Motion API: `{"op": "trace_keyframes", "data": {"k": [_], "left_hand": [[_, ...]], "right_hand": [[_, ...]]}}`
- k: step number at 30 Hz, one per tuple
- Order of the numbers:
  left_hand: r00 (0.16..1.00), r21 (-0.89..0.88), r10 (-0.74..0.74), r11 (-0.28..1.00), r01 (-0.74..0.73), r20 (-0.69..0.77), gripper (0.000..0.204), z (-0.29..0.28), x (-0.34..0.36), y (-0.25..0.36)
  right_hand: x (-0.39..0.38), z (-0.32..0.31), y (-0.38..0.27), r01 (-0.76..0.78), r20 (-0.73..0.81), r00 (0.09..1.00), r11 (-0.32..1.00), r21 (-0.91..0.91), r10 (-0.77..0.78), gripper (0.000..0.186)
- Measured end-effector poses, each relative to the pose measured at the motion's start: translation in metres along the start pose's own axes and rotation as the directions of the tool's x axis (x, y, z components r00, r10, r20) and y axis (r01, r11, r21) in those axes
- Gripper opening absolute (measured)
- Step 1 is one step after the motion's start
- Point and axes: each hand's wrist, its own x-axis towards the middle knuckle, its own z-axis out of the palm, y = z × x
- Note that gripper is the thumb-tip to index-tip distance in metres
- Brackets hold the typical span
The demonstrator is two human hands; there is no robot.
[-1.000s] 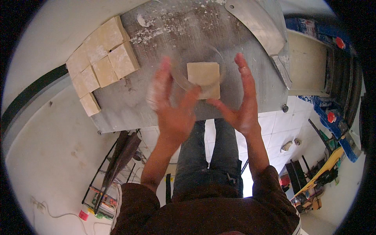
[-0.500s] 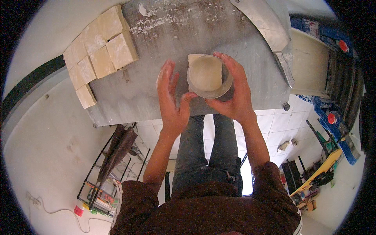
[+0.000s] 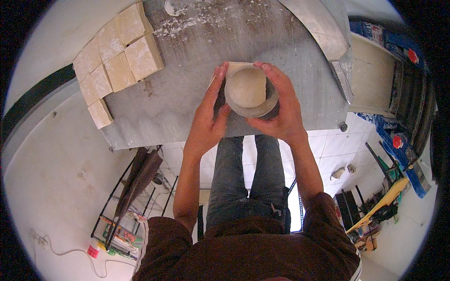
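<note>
A round metal ring-like cutter (image 3: 271,104) is over a flat square of pale dough (image 3: 246,86). Dough fills most of its opening, apart from a strip at the right, and one corner sticks out past the far-left rim. My right hand (image 3: 283,107) grips the cutter's right side, fingers at the far rim and thumb at the near one. From the left, my left hand (image 3: 211,112) curves round it, fingertips at the dough's far-left corner and thumb beside the rim. Whether the cutter rests on the table or is held above it, I cannot tell.
Several floured dough squares (image 3: 119,70) lie in rows at the metal table's (image 3: 183,98) left. A large cleaver-like blade (image 3: 323,33) with a metal handle (image 3: 342,82) lies along its right edge. White flour and a small white piece (image 3: 171,8) are at the far side.
My left hand has moved right and inward, from beside the cutter to its left side and the dough corner. My right hand keeps its grip.
</note>
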Motion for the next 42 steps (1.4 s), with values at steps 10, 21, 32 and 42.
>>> {"op": "trace_keyframes", "data": {"k": [10,21,32,42], "left_hand": [[0.999,0.013,0.017,1.0,-0.017,0.037,0.072,-0.005,0.003,-0.005],[0.993,-0.198,-0.091,0.975,0.103,0.069,0.074,-0.005,-0.001,-0.009],[0.987,-0.256,-0.126,0.955,0.148,0.102,0.073,-0.008,0.0,-0.005],[0.99,-0.197,-0.103,0.973,0.121,0.1,0.072,-0.009,0.0,-0.01]], "right_hand": [[-0.007,0.007,0.01,-0.107,-0.015,0.994,0.974,0.198,0.112,0.103],[-0.012,0.013,0.02,-0.05,-0.043,0.997,0.983,0.179,0.058,0.106],[-0.012,0.009,0.019,-0.021,0.011,1.0,0.995,0.101,0.02,0.114],[-0.01,0.009,0.022,0.046,-0.003,0.999,0.994,0.104,-0.046,0.113]]}}
